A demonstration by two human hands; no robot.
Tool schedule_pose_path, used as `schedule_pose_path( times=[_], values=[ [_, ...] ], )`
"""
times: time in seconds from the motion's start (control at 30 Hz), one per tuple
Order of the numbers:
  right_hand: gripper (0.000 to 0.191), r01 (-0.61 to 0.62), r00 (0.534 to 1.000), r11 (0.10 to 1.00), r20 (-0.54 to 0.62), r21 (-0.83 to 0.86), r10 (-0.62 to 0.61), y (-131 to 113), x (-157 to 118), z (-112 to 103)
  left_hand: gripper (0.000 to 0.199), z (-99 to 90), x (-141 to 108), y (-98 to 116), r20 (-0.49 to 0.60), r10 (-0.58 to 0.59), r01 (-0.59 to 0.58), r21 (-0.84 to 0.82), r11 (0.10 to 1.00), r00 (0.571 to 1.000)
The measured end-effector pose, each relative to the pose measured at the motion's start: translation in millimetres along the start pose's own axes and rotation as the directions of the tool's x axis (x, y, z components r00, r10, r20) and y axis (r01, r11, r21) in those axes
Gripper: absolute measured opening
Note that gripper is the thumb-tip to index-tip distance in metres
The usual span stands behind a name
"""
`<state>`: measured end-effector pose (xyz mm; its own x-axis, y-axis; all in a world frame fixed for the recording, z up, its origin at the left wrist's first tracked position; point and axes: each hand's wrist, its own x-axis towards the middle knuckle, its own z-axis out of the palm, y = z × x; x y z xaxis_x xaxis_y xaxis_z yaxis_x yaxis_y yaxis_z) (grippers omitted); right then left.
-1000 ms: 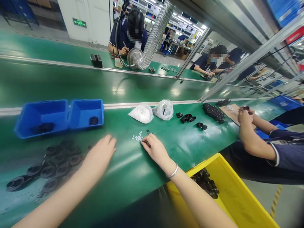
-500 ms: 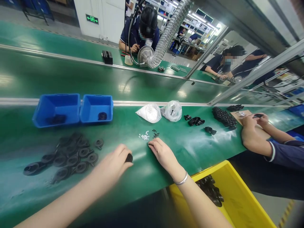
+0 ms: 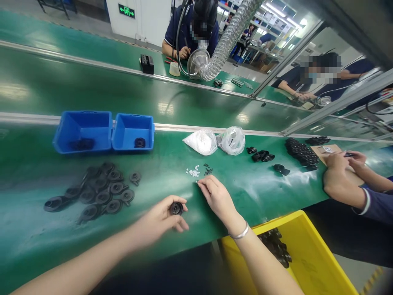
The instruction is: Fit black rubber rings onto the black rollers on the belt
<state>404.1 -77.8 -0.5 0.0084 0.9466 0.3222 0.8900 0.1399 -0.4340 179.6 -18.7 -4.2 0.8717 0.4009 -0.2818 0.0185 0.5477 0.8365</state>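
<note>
In my left hand [image 3: 164, 215] I hold a round black plastic part [image 3: 176, 208], its hollow ringed face turned up, with thumb and fingers around it. My right hand [image 3: 216, 198] is closed in a pinch on a tiny white piece [image 3: 197, 182] just above the green bench. Right by those fingertips lie a small pile of white pieces [image 3: 193, 171] and a few small black pieces [image 3: 208, 169]. Left of my left hand spreads a heap of black round parts with short stems [image 3: 102, 196].
Two blue bins [image 3: 132, 148] holding black rings stand behind the heap. A bag of white pieces [image 3: 201, 142] and another clear bag [image 3: 231, 141] lie ahead. A yellow crate [image 3: 310, 250] with black parts sits at the bench edge. A co-worker's hands [image 3: 345, 160] work at right.
My left hand has turned the black part face up and loosened its fingers. A tiny white piece now shows at my right fingertips. The whole view has shifted slightly.
</note>
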Motion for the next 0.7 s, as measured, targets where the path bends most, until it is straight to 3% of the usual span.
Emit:
schedule_pose_path(
  times=[0.13, 0.23, 0.4, 0.7],
  values=[
    [0.010, -0.056, 0.993, 0.956, 0.113, 0.289, 0.024, -40, -7, -6, 0.032, -1.9, 1, -5, -0.019, 0.085, -0.084, 0.061, 0.995, 0.996],
    [0.011, -0.038, 0.988, 0.935, 0.151, 0.351, -0.016, -61, -11, 1, 0.032, -3.3, -1, -6, -0.056, 0.126, -0.111, 0.212, 0.971, 0.990],
    [0.013, -0.036, 0.993, 0.957, 0.114, 0.288, 0.003, -67, -11, 16, 0.036, -6.0, -6, -8, -0.117, 0.155, -0.090, 0.430, 0.898, 0.981],
    [0.016, 0.005, 0.994, 0.998, 0.106, 0.063, -0.011, -77, -12, 22, 0.040, -7.1, -6, -13, -0.130, 0.148, -0.070, 0.470, 0.880, 0.980]
  ],
)
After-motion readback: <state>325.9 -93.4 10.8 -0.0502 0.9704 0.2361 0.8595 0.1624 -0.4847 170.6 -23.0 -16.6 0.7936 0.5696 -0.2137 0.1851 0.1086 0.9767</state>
